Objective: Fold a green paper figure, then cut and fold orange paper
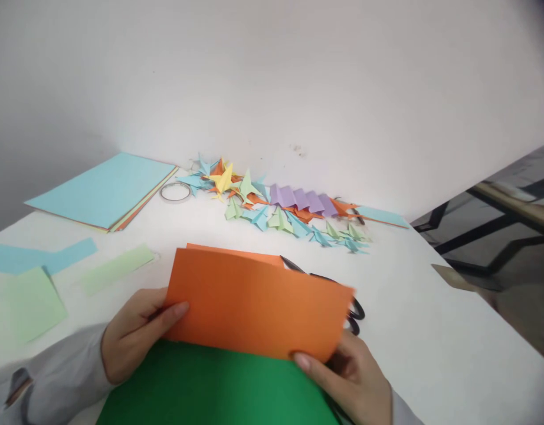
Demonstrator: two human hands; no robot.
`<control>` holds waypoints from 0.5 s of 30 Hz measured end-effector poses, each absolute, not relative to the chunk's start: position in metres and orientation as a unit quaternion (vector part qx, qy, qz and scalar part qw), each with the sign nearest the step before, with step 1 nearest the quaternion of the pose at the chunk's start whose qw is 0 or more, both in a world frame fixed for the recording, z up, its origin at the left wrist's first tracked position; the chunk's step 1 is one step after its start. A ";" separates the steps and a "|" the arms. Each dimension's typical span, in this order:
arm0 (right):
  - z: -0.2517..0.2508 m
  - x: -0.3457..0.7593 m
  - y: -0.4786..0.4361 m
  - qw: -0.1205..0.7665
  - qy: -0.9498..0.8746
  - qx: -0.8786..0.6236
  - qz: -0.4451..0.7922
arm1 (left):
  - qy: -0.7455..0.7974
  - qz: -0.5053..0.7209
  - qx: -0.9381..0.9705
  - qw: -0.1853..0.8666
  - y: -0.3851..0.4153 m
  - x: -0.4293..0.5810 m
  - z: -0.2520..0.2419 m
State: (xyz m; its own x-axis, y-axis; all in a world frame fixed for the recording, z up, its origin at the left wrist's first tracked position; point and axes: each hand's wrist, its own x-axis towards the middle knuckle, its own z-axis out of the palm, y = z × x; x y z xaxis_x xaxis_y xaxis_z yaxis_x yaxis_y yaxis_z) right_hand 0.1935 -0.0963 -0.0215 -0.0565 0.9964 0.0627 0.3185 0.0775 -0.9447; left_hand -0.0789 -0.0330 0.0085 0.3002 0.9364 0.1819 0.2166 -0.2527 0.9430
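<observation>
Between my two hands is a sheet of orange paper (258, 304), held up over the table with a second orange layer showing behind its top edge. My left hand (137, 330) pinches its left end, thumb on the front face. At the lower right corner, my right hand (347, 372) grips it with the thumb in front and the fingers behind. Below the orange paper lies a green sheet (219, 386), partly covered by it. Black-handled scissors (358, 313) rest on the table behind the paper, mostly hidden by it.
A stack of coloured paper (106, 189) lies at the back left, beside a roll of tape (175, 192). Several folded paper pieces (254, 203) and a purple pleated strip (301, 199) line the wall. Blue offcuts (37, 257) and green offcuts (33, 304) lie at left.
</observation>
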 end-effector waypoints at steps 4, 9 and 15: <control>-0.028 0.183 -0.090 0.475 -0.511 -0.599 0.393 | 0.454 0.376 0.611 0.529 -0.027 -0.080 0.007; -0.027 0.175 -0.092 0.461 -0.534 -0.639 0.307 | 0.448 0.441 0.605 0.490 -0.026 -0.077 0.000; -0.026 0.177 -0.092 0.427 -0.553 -0.665 0.266 | 0.453 0.347 0.817 0.084 -0.039 -0.077 -0.001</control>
